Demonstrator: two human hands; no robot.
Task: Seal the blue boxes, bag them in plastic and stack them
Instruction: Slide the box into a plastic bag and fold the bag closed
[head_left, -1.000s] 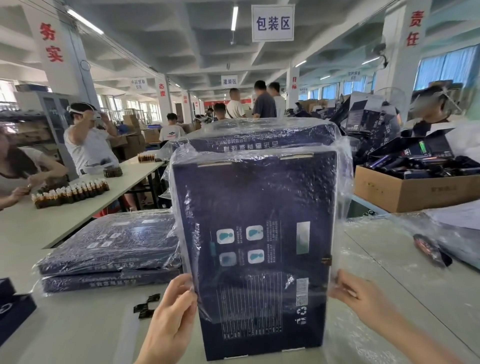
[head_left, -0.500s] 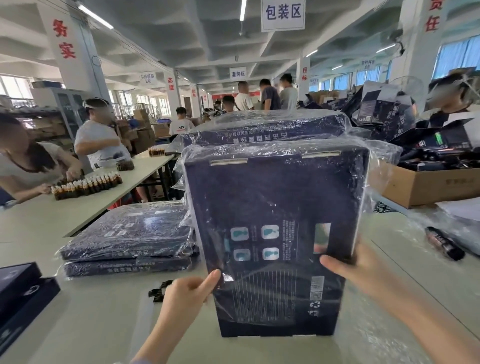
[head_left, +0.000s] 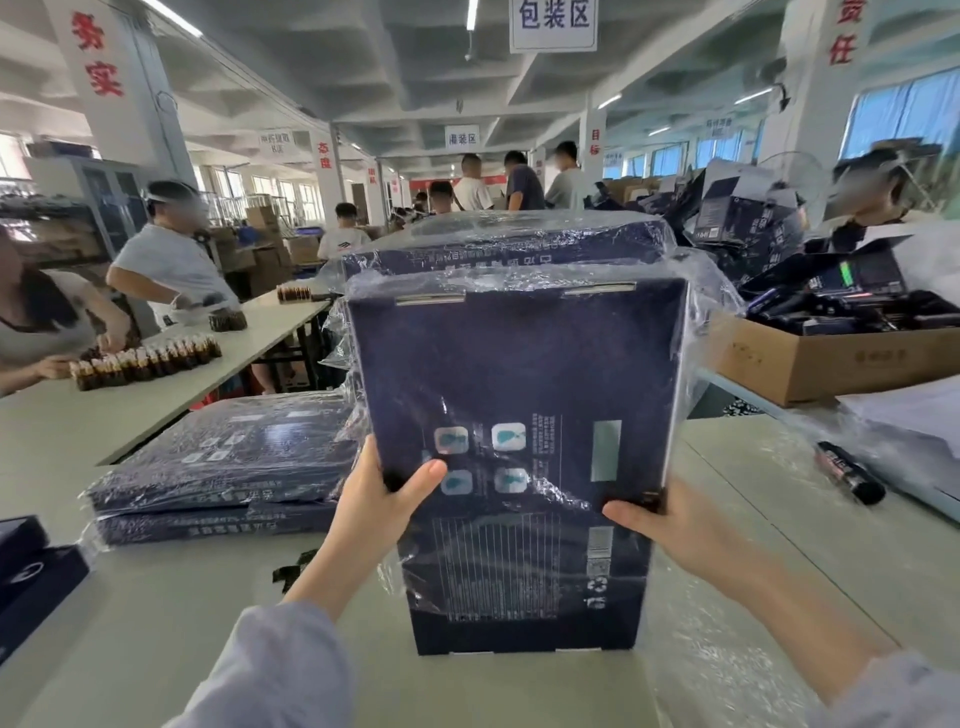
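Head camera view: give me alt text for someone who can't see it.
The left hand and right hand grip an upright blue box in a clear plastic bag on a table. Two bagged boxes lie stacked to its left; other workers stand behind.

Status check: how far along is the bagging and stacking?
Done: two bagged boxes lie stacked on the table at left; another bagged box shows behind the held one. In hand: the left hand and right hand grip an upright blue box with a plastic bag over its top, bottom edge apparently bare. Left: finish bagging, stack it, then the dark boxes at far left.
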